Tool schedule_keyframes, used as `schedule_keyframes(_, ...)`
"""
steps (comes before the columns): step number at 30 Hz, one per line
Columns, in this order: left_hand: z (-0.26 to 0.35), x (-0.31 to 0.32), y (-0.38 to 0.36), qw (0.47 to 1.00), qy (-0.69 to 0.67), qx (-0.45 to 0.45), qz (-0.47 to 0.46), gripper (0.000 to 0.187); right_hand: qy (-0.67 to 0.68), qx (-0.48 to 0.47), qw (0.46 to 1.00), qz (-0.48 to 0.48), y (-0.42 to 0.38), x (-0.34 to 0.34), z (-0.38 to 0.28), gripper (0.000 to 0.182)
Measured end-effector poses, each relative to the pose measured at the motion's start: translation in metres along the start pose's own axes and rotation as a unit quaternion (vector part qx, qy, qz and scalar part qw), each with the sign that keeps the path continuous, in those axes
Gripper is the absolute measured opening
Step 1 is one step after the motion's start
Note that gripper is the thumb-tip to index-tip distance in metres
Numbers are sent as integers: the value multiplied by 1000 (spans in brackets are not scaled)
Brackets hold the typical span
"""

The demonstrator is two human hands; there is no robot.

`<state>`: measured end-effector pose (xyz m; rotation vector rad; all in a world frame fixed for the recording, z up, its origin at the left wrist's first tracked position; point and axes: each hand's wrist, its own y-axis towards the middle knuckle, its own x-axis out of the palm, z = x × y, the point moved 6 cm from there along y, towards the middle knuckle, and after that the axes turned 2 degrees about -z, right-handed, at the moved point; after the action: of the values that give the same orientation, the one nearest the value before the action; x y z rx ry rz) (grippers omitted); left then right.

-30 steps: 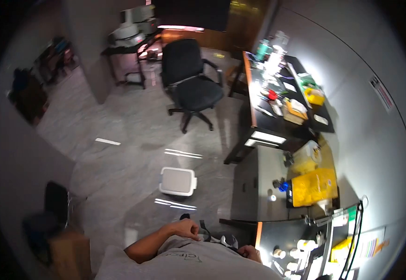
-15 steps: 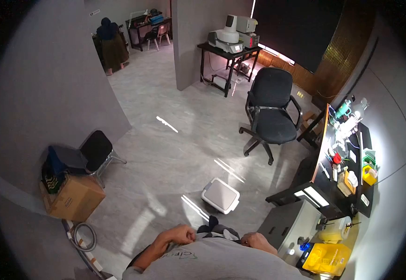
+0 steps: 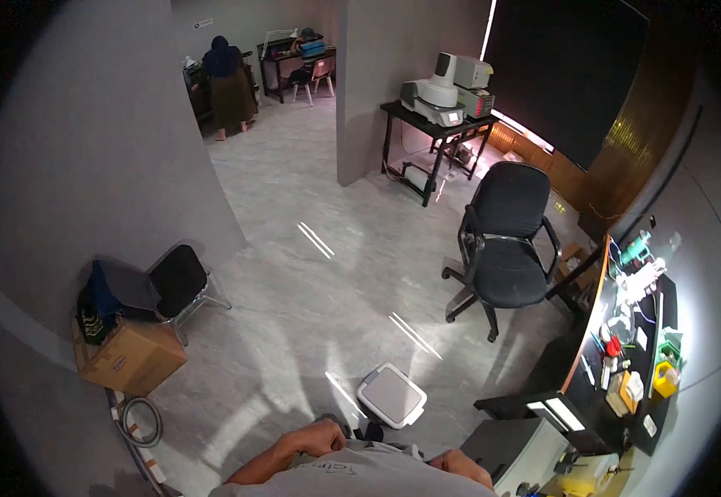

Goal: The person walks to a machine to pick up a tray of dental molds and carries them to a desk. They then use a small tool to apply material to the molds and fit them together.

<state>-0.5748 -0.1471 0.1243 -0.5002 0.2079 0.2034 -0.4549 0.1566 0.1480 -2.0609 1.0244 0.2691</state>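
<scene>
As the view has been swung away from the cluttered table (image 3: 638,364) over the last second, the open floor, the black office chair (image 3: 509,248) and the white bin (image 3: 392,396) are now centred, and the table is pushed to the right edge. Both hands are kept at the waist against the grey shirt (image 3: 360,476): the left hand (image 3: 320,436) is curled closed on the hem, while the right hand (image 3: 458,462) lies on the cloth, its grip not discernible. Clothing is judged to be under adjustment, away from the table work.
</scene>
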Motion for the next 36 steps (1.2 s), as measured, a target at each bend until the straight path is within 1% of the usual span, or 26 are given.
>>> schedule_keyframes(2, 0, -17, 14, 1000, 20, 3, -21, 34, 22, 19, 1000, 1, 8, -2, 8, 20)
schedule_keyframes(5, 2, -53, 24, 999, -23, -9, -47, 32, 58, 30, 998, 8, 30, -1, 12, 20)
schedule_keyframes(8, -25, -100, 16, 994, -75, -11, -78, 29, 76, 26, 996, 25, 75, -4, 6, 19)
schedule_keyframes(10, -53, -135, -8, 995, -55, -46, -73, 26, 79, 9, 996, 45, 123, -5, -7, 19)
schedule_keyframes(12, -84, -185, -33, 994, -19, -76, -70, 25, 50, -47, 993, 93, 184, -2, -21, 19)
schedule_keyframes(13, -105, -207, -46, 995, 5, -67, -69, 24, 22, -90, 987, 133, 212, -3, -32, 19)
schedule_keyframes(14, -112, -235, -58, 995, 5, -74, -64, 23, -28, -155, 968, 194, 232, -28, -80, 19)
schedule_keyframes(15, -116, -257, -73, 995, 1, -83, -61, 23, 54, -24, 993, 103, 244, -37, -101, 17)
schedule_keyframes(17, -134, -298, -91, 993, -7, -97, -60, 23, 103, -5, 991, 80, 266, -78, -154, 17)
schedule_keyframes(18, -140, -321, -94, 993, 20, -100, -63, 25, 130, 4, 989, 69, 281, -83, -169, 17)
schedule_keyframes(19, -141, -344, -92, 992, 46, -100, -67, 27, 84, -71, 989, 94, 303, -73, -150, 17)
schedule_keyframes(20, -144, -364, -86, 990, 73, -101, -71, 28, 88, -48, 991, 89, 309, -84, -158, 17)
schedule_keyframes(21, -160, -385, -75, 972, 168, -151, -63, 39, 108, -13, 991, 82, 312, -95, -165, 17)
schedule_keyframes(22, -150, -411, -63, 957, 239, -158, -48, 44, 127, 26, 989, 76, 313, -106, -170, 17)
schedule_keyframes(23, -139, -435, -46, 937, 310, -160, -33, 49, 128, 25, 991, 45, 325, -108, -157, 17)
schedule_keyframes(25, -150, -467, 14, 941, 311, -132, 11, 53, 136, 38, 989, 45, 334, -116, -147, 17)
schedule_keyframes(26, -142, -480, 45, 947, 307, -84, 49, 54, 141, 47, 987, 58, 337, -126, -148, 18)
schedule_keyframes(27, -129, -492, 74, 949, 301, -36, 84, 55, 149, 57, 985, 72, 340, -134, -150, 18)
schedule_keyframes(29, -89, -508, 125, 957, 273, -8, 102, 51, 171, 77, 977, 105, 346, -151, -149, 18)
schedule_keyframes(30, -72, -512, 146, 959, 269, 22, 88, 52, 180, 85, 973, 120, 349, -160, -148, 19)
schedule_keyframes(32, -53, -518, 186, 968, 246, 59, 1, 51, 200, 101, 964, 146, 356, -182, -141, 20)
schedule_keyframes(35, -79, -549, 239, 980, 168, 30, -106, 49, 216, 107, 957, 162, 378, -234, -118, 21)
schedule_keyframes(36, -103, -569, 261, 974, 212, 1, -84, 49, 223, 112, 955, 159, 387, -256, -106, 21)
